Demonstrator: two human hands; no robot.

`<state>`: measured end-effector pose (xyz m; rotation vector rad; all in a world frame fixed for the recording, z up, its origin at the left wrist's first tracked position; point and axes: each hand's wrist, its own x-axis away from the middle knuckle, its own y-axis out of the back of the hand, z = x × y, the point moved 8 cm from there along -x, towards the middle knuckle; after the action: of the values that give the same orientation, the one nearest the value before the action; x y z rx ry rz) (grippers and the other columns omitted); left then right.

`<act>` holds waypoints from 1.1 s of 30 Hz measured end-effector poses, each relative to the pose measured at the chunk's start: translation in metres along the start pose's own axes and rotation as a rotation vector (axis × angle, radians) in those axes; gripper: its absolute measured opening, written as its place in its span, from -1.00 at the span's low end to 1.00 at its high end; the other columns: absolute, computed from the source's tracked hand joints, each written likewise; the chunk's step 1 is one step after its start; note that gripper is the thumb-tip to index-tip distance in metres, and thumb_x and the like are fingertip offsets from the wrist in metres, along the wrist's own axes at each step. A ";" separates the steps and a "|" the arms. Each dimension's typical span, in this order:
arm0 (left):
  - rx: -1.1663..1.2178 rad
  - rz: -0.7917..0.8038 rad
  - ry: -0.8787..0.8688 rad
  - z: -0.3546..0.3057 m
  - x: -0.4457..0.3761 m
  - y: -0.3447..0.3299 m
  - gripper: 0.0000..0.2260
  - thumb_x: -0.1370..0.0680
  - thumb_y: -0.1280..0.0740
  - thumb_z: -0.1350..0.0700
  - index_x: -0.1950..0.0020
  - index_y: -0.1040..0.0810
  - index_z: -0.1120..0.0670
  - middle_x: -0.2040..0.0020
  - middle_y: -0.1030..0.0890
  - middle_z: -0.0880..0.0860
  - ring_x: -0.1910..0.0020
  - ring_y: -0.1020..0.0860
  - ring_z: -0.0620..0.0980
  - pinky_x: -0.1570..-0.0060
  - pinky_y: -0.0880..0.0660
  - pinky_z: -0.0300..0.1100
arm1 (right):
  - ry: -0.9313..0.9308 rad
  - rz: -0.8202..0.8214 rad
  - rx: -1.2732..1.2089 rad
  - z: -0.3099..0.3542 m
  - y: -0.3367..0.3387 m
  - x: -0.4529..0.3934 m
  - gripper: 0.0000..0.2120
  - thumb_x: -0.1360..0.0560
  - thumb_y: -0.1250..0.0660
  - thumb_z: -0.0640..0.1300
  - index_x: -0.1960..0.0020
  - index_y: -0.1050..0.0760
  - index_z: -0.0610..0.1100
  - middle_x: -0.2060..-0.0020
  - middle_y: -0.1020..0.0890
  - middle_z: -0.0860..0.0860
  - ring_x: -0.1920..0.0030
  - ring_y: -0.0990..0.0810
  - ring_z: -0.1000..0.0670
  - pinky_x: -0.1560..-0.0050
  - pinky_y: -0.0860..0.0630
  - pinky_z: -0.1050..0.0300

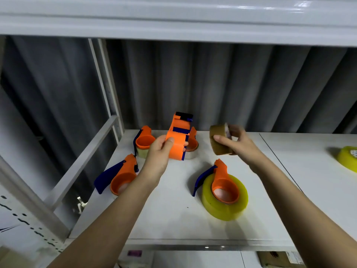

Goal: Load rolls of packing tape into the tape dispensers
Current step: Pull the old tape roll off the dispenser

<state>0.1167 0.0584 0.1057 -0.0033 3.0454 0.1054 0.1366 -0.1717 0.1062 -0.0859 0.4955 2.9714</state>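
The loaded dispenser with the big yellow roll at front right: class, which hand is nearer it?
Right. The right hand hovers just behind the loaded dispenser; the left hand is farther off, to its left.

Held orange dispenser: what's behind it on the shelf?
Behind the held dispenser in the left hand, another loaded dispenser sits on the shelf; mostly covered, only its right part shows.

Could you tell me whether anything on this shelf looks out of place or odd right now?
Only slightly: one yellow tape roll lies alone at the shelf's far right edge, apart from the dispensers. Nothing looks spilled or damaged.
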 end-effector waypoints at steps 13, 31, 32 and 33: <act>0.085 -0.029 0.140 0.019 0.001 -0.025 -0.80 -0.65 -0.11 0.18 0.10 -0.40 -0.07 0.22 -0.54 -0.08 0.43 -0.58 -0.25 0.50 -0.43 -0.49 | -0.035 -0.108 0.219 -0.033 0.028 -0.019 -0.26 -0.41 -0.46 0.08 -0.48 -0.21 -0.03 -0.40 -0.29 -0.10 -0.32 -0.40 -0.17 -0.20 -0.50 -0.02; 0.054 -0.039 0.446 0.088 0.034 -0.017 -0.80 -0.61 -0.10 0.27 0.04 -0.50 0.12 0.25 -0.61 0.07 0.29 -0.58 0.01 0.14 -0.55 -0.13 | -0.056 -0.087 0.250 -0.034 -0.004 -0.001 -0.25 -0.41 -0.45 0.11 -0.49 -0.20 -0.01 -0.39 -0.27 -0.08 -0.34 -0.37 -0.15 -0.20 -0.49 0.01; 0.058 -0.034 0.453 0.091 0.035 -0.018 -0.79 -0.61 -0.09 0.28 0.07 -0.50 0.11 0.24 -0.62 0.08 0.28 -0.58 0.02 0.14 -0.55 -0.12 | -0.052 -0.084 0.253 -0.033 -0.005 0.000 -0.25 -0.41 -0.45 0.11 -0.49 -0.20 -0.01 -0.39 -0.28 -0.08 -0.34 -0.38 -0.15 -0.19 -0.49 0.03; 0.057 -0.031 0.456 0.092 0.037 -0.018 -0.76 -0.60 -0.09 0.29 0.11 -0.49 0.09 0.25 -0.61 0.08 0.30 -0.57 0.01 0.20 -0.54 -0.15 | -0.048 -0.081 0.255 -0.033 -0.005 0.001 -0.24 -0.41 -0.45 0.11 -0.49 -0.20 -0.01 -0.39 -0.28 -0.08 -0.34 -0.38 -0.14 -0.19 -0.49 0.04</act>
<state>0.0891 0.0467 0.0097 -0.0815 3.5010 0.0158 0.1379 -0.1774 0.0735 -0.0089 0.8370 2.7973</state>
